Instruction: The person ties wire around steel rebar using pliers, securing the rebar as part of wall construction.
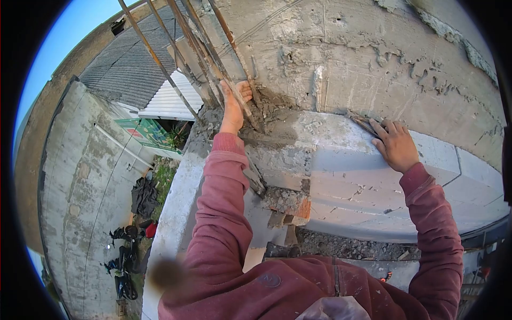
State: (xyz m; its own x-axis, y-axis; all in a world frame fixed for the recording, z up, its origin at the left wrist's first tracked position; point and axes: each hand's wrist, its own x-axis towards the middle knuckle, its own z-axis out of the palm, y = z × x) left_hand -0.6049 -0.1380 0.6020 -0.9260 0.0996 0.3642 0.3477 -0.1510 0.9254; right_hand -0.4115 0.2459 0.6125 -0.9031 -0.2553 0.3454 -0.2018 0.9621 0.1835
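Note:
My left hand (233,109) is at a cluster of upright steel rebar, its palm against one rebar (234,95) that passes between thumb and fingers. Wet grey mortar (272,113) lies around the foot of the bars. Out to the right, my right hand (396,144) is closed over the near end of a narrow, mortar-smeared strip (362,123). Its far tip points left along the joint between the white block course (373,178) and the rough concrete wall (362,64). What kind of tool or piece the strip is, I cannot tell.
A broken brick stub (290,204) with mortar on top juts out below the bars. Left of the white wall edge (173,213) there is a drop to the ground, where a motorcycle (125,261) and dark plastic (145,196) lie. A corrugated roof (130,58) stands beyond.

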